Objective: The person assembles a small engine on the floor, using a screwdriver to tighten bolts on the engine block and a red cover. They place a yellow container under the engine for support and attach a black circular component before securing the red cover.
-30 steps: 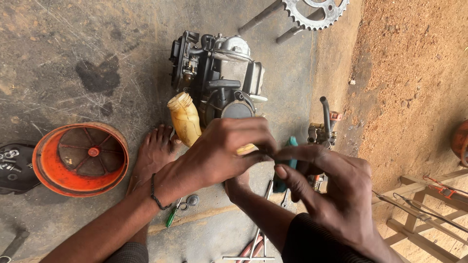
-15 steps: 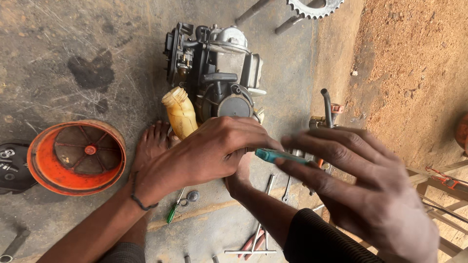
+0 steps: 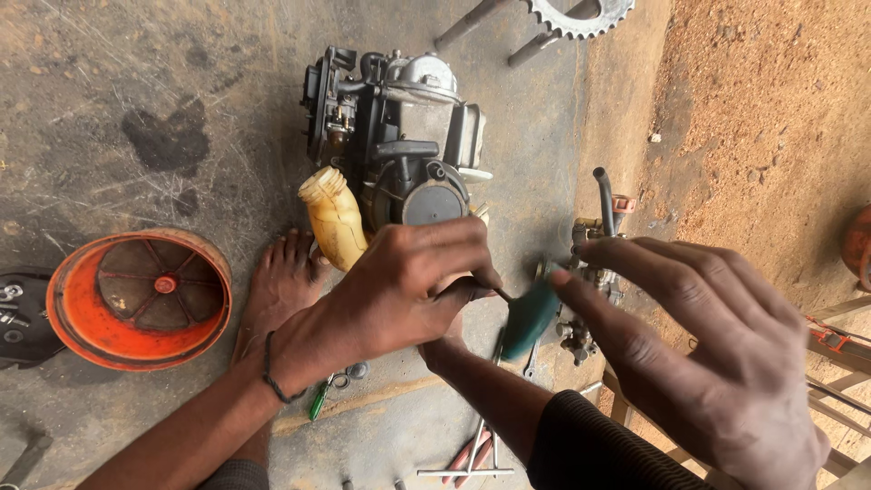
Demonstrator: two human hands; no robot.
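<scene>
Teal-handled screwdriver (image 3: 529,316): left hand (image 3: 399,286) pinches its shaft, looks mid-job.
Right hand (image 3: 717,358): open, fingers spread, holding nothing.
Grey engine block (image 3: 399,136): stripped, nowhere near reassembled.

Beyond the left hand (image 3: 399,290) sits a grimy, dull metal engine (image 3: 399,136) — beside it a yellowed, greasy plastic bottle (image 3: 334,220). By the right hand (image 3: 717,363), a smooth teal plastic screwdriver handle (image 3: 529,316) — rough, scratched concrete floor (image 3: 136,109) beneath.
</scene>
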